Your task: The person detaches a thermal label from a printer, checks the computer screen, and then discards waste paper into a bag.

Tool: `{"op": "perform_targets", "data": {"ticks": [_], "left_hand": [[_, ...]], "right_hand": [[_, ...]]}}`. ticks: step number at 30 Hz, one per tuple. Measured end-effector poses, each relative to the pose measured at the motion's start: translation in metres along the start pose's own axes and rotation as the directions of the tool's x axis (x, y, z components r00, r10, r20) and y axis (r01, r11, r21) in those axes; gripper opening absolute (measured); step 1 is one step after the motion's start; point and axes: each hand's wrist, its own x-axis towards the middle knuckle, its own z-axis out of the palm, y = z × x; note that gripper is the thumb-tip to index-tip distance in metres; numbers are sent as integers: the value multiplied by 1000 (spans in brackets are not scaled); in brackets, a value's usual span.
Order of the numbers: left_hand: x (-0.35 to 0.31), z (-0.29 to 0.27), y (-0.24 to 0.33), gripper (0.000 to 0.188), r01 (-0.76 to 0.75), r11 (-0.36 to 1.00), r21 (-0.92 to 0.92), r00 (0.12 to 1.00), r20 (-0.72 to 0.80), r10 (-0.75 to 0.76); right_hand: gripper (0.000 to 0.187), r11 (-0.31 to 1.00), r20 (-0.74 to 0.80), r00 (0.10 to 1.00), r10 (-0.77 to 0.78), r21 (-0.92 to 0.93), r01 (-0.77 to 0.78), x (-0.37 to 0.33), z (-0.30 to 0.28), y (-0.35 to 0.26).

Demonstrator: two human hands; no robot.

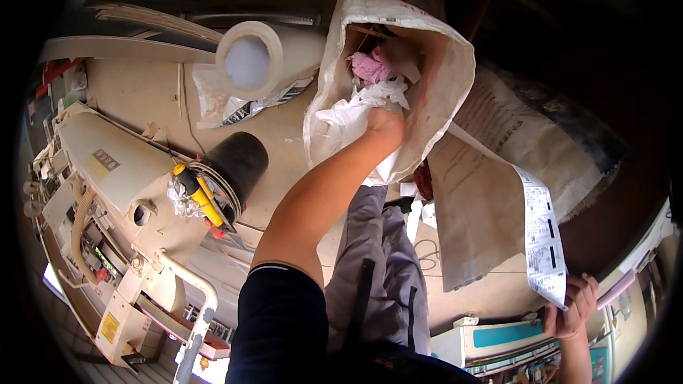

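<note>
Separately, hands hold crumpled sheeting and ribbon-like paper.

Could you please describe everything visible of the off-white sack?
The sack is off-white, apparently woven plastic, with faint red printing near its upper edge. Its wide mouth gapes toward the camera, its rim uneven and creased. Inside show crumpled white material and a pink crumpled piece, and the left hand reaches in over the near rim. It stands in front of the person's legs, right of a large pale roll; its base is hidden.
</note>
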Motion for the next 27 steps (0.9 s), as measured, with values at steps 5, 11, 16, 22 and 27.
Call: {"op": "perform_targets", "data": {"ticks": [5, 11, 16, 22, 27], "left_hand": [[-35, -29, -14, 19, 82, 996, 17, 995, 50, -83], [-49, -69, -43, 26, 194, 980, 35, 981, 27, -194], [-63, -110, -56, 50, 180, 941, -286, 909, -318, -271], [-101, -112, -36, 39, -197, 667, -719, 749, -549, -371], [-187, -18, 32, 8, 6, 580, -814, 678, -423, -601]], "right_hand": [[15, 1000, -65, 998, -3, -6, 3, 12, -1, -6], [15, 1000, -110, 994, -5, -2, 4, 17, -4, -11], [16, 1000, -159, 987, -13, 5, 14, 15, -4, -13], [20, 997, -254, 965, -68, 7, 72, 13, -6, -14], [18, 992, -309, 942, -129, -29, 127, 13, -5, -18]]}}
